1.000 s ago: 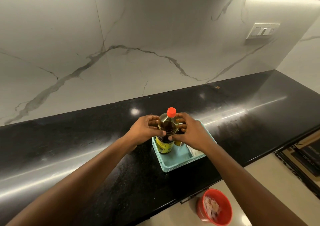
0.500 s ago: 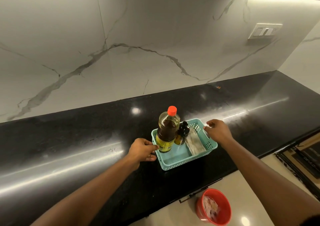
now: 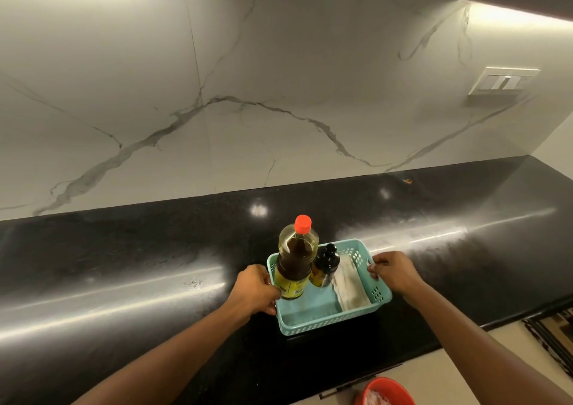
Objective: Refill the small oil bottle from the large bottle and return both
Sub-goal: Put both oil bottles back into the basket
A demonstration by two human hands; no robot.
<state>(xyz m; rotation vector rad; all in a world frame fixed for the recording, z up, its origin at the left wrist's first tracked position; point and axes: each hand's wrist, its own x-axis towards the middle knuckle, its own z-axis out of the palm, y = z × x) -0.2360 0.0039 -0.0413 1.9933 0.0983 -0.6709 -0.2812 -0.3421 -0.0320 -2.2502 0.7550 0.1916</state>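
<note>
Gripping the two short ends of the teal basket, the hands are now working on the container rather than on the bottles: a second ago both were wrapped round the large bottle, half a second ago they were spreading outward, and at this moment they are closing on the rim. The left hand is curling over the basket's left wall, with its fingers tucked against the plastic just beside the base of the large oil bottle; the right hand is pinching the opposite rim with its fingertips. Between the two hands, the large bottle is standing upright with its red cap on, nearer the left hand, and the small oil bottle is standing capped and touching it on the side towards the right hand. A folded pale cloth is lying in the basket floor closer to the right hand. The basket is resting on the black countertop ahead of the person. This is suggesting that the pouring is done and both bottles are already back in their holder, so what is remaining is probably carrying or sliding the basket to its storage spot. The tall bottle is looking top-heavy, so a level, steady lift is likely needed.
</note>
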